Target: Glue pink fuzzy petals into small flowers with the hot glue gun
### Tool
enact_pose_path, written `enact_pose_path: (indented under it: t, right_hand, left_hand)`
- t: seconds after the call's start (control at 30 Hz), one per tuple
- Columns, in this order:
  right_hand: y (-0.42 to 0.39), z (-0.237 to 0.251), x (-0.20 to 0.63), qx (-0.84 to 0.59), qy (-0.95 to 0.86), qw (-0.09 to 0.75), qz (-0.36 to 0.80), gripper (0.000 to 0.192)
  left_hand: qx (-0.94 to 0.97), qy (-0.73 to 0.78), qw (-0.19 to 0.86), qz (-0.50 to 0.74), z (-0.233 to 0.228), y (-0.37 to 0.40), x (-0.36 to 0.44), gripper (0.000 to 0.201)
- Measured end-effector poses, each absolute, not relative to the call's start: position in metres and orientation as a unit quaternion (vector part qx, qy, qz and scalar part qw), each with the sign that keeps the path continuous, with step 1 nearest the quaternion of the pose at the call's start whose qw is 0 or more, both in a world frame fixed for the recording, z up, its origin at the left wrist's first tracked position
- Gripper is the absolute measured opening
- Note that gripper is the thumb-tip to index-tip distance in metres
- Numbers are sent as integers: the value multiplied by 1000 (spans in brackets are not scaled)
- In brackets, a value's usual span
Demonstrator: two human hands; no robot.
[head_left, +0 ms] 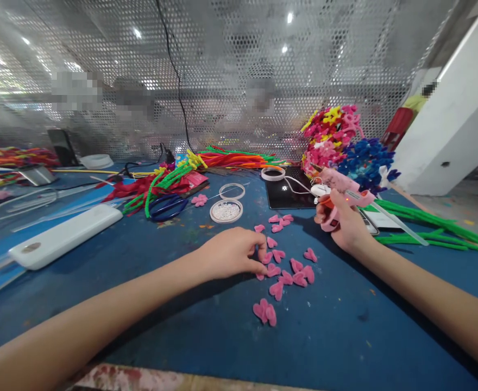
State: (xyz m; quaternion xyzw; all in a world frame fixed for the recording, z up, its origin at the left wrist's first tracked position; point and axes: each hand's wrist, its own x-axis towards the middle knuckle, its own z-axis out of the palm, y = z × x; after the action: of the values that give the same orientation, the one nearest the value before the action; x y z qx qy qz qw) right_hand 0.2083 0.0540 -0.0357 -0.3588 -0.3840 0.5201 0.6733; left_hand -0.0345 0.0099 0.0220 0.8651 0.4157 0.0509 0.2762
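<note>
My left hand [234, 252] is low over the blue table, its thumb and curled forefinger apart at the left edge of a loose group of pink fuzzy heart-shaped petals [274, 270]. The fingertips are at some petals there; I cannot tell whether they touch. My right hand [345, 222] is wrapped round the handle of a pink glue gun [340, 182], its nozzle pointing up and left. A clear glue stick [402, 221] juts from the gun's back end. Nearer me lies a small cluster of joined petals [264, 312].
A round tub of white beads [226, 210] stands beyond my left hand, with a pink flower [200, 200] and blue-handled scissors [168, 207] to its left. Green pipe cleaners [434, 222] lie right, colourful fuzzy flowers [332, 136] behind. A white elongated device [65, 236] rests left.
</note>
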Motion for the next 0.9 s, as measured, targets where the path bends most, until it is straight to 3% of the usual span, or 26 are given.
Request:
enact_pose_path:
  t: [0.2, 0.33, 0.43, 0.63, 0.7, 0.9]
  right_hand:
    - [53, -35, 208, -357, -390, 669, 523, 35]
    - [52, -35, 209, -353, -395, 666, 524, 34]
    - [52, -36, 209, -351, -392, 668, 526, 34]
    - [52, -36, 211, -352, -381, 670, 531, 36]
    - [52, -36, 210, -357, -379, 669, 530, 37]
    - [52, -35, 207, -356, -379, 671, 529, 37]
  left_hand:
    - [888, 351, 292, 50, 18, 8, -16, 24]
    - [904, 333, 268, 12, 15, 5, -1, 12]
    - [885, 350, 306, -9, 27, 2, 2, 11]
    - [844, 421, 322, 84, 55, -1, -32, 19]
    - [846, 448, 276, 88, 51, -2, -54, 20]
    - [862, 506, -24, 3, 12, -2, -99, 23]
